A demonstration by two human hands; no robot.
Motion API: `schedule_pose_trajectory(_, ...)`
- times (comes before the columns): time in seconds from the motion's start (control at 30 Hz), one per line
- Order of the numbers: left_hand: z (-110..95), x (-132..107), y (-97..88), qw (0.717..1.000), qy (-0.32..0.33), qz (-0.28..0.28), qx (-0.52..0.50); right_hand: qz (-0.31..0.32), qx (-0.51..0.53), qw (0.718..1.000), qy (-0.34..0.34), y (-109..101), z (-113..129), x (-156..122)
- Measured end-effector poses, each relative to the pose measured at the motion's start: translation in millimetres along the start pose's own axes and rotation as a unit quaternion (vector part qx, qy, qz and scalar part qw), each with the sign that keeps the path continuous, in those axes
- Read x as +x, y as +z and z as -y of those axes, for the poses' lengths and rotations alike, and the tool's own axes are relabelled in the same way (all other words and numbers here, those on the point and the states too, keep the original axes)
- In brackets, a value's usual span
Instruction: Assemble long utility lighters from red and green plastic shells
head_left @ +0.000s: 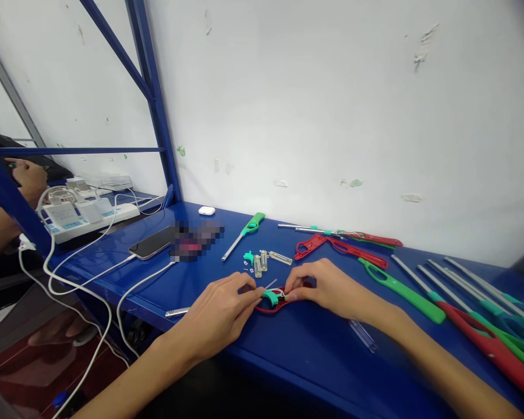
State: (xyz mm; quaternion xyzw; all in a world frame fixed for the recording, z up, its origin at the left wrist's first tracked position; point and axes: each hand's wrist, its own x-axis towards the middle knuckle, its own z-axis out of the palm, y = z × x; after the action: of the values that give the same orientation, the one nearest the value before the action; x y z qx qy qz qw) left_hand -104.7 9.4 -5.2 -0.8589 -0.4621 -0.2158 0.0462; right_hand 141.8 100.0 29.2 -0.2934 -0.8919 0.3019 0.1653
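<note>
A red long-reach lighter shell (266, 310) lies on the blue table between my hands, its inside facing up. A green trigger (271, 298) sits in it, with a small black part and thin white wires (279, 291) beside it. My left hand (227, 302) is closed, thumb and fingertips pinched at the trigger's left edge. My right hand (317, 285) is closed too, pinching at the wires on the shell's right side; its fingertips partly hide them. A metal lighter tube (177, 312) pokes out left of my left hand.
Behind my hands lie clear fuel tanks (262, 263) and a loose green trigger (248, 256). Red shells (310, 247), a green lighter (251, 227) and several lighters at right (484, 326) surround them. Phone (152, 241), cables and power strip (91, 218) stand left, near another person's hand (30, 177).
</note>
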Motion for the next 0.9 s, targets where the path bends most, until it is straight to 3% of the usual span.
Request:
schedule_pose_trajectory(0.57, -6.6, -0.3, -2.9, 0.999, 0.039, 0.005, 0.004, 0.01, 0.006, 0.999, 0.051, 3.9, 7.5, 1.1)
schedule_pose_trajectory(0.9, -13.2, -0.7, -6.1, 0.998, 0.005, 0.022, -0.054, 0.003, 0.004, 0.999, 0.053, 5.9, 6.6, 2.4)
